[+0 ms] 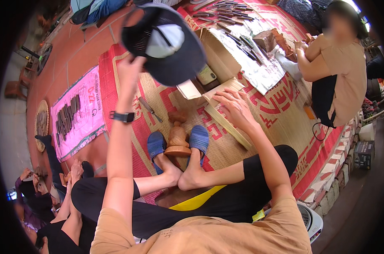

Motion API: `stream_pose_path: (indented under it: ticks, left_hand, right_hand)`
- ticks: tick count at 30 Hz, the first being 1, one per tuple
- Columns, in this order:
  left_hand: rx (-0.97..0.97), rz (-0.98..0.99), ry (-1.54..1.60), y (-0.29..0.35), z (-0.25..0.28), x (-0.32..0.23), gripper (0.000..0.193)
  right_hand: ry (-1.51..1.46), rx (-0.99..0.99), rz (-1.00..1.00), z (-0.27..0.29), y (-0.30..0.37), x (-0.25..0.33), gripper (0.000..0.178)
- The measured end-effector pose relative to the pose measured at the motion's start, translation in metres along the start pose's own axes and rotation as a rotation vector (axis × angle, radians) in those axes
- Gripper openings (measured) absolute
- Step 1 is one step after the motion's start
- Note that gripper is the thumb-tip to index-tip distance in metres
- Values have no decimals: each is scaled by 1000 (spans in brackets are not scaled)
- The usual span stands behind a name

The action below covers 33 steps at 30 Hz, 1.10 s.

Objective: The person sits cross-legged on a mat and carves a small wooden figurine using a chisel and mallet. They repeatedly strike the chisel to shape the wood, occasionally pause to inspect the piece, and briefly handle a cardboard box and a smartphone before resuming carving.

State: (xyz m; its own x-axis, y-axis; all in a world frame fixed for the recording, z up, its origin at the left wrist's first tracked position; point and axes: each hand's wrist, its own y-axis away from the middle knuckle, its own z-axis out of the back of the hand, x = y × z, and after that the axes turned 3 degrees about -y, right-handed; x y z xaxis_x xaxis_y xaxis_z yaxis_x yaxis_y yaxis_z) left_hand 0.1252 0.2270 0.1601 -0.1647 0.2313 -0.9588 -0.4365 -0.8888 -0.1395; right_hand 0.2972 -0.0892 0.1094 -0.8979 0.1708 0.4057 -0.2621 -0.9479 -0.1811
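Note:
A dark baseball cap [187,61] is raised in my left hand [132,74], its fingers closed on the edge and its pale inner side partly showing. My right hand [236,108], fingers stretched out and holding nothing, hovers near the front flap of an open cardboard box [221,55]. A phone [206,75] lies in that box. Between my feet, in blue slippers [199,139], stands a small carved wooden figure [177,136] on a round base; its top is blurred. One chisel [149,109] lies on the mat left of the figure.
A red and straw-coloured woven mat [281,135] covers the floor. Several carving tools [228,12] lie at the back, others on a pink cloth [80,114] at left. A co-worker [340,63] sits at right with wood pieces. A fan [308,222] stands at lower right.

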Motion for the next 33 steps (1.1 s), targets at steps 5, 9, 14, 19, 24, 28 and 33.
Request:
stream_pose_path:
  ticks: [5,9,14,19,24,28,33]
  left_hand:
    - [167,47,-160,25,-94,25,20]
    - [136,25,-437,13,-120,46,25]
    - [232,181,-215,-11,-130,79,30]
    - [246,199,-81,-4,-128,61,20]
    - [199,340,410,-6,-113,73,11]
    - [147,428,726,-19,-112,56,12]
    - [169,557,962,-26,-104,74,11]
  right_hand:
    - [11,53,8,7,3,0,40]
    - [-45,72,6,7,17,-13,46]
    - [-175,37,13,5,10,-24,44]
    - [-117,-310,49,5,0,-41,23]
    - [-94,-368,15,14,-8,-35,9]
    - [-32,-264,8,7,-1,-42,10]
    - [-74,-131,-1,1,-20,-32,12]
